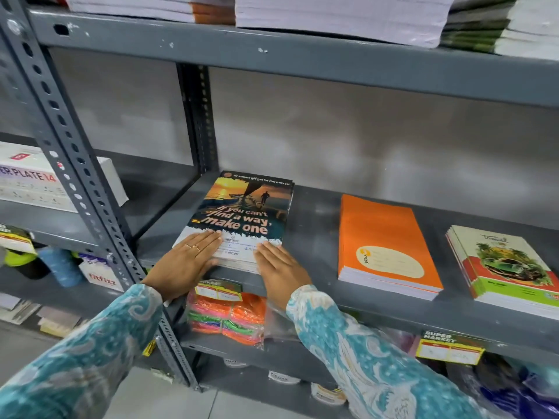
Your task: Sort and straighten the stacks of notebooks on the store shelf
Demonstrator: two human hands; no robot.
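Grey steel shelf point(317, 231), and at its left end the sunset-cover notebook stack point(242, 213), near edge jutting a little past the shelf lip. Left hand point(184, 261) flat on the stack's near left corner, fingers point(205, 238) spread straight and unclenched, two rings showing, thumb tucked against the paper edge below. Right hand point(279, 270) flat on the near right corner, fingers straight and pressed together, gripping nothing. Beyond the right fingertips, well apart along the shelf, orange notebook stack point(384, 237); further right again, car-cover notebook stack point(508, 267), slightly fanned. Below the palms, hanging packs of bright bands point(227, 316). Above the fingertips, thick white-edged notebook piles point(338, 16) on the upper shelf. Patterned teal sleeves point(357, 352) at both wrists.
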